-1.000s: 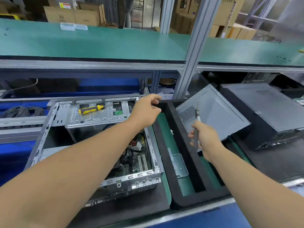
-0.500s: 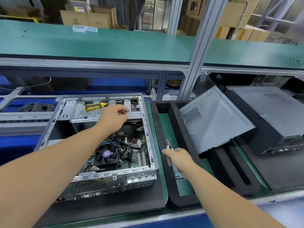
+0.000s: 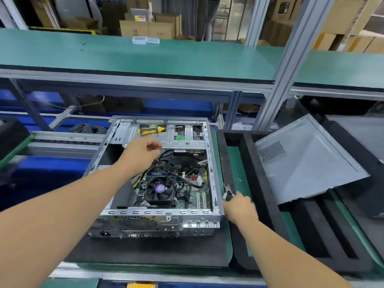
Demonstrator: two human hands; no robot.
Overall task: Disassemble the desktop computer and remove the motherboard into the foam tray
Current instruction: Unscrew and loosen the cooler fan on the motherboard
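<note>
The open desktop case (image 3: 214,173) lies flat on a black mat, its motherboard (image 3: 195,196) and black CPU fan (image 3: 160,191) exposed inside. My left hand (image 3: 141,154) hovers over the case's middle, just in front of the metal drive cage (image 3: 176,140), fingers curled with nothing visibly in them. My right hand (image 3: 239,206) sits at the case's right wall, holding small pliers (image 3: 228,192) that point up over the black foam tray (image 3: 259,183). The foam tray stands right of the case with a green bottom.
A yellow-and-black screwdriver (image 3: 152,129) rests on the drive cage. The removed grey side panel (image 3: 307,163) leans across the tray's right part. A second dark computer case (image 3: 365,134) stands at the far right. A green shelf (image 3: 145,57) overhangs the back.
My left hand has drawn back from the case's far right corner to its middle. My right hand has come down and left with the pliers, from over the side panel to the case's right wall.
</note>
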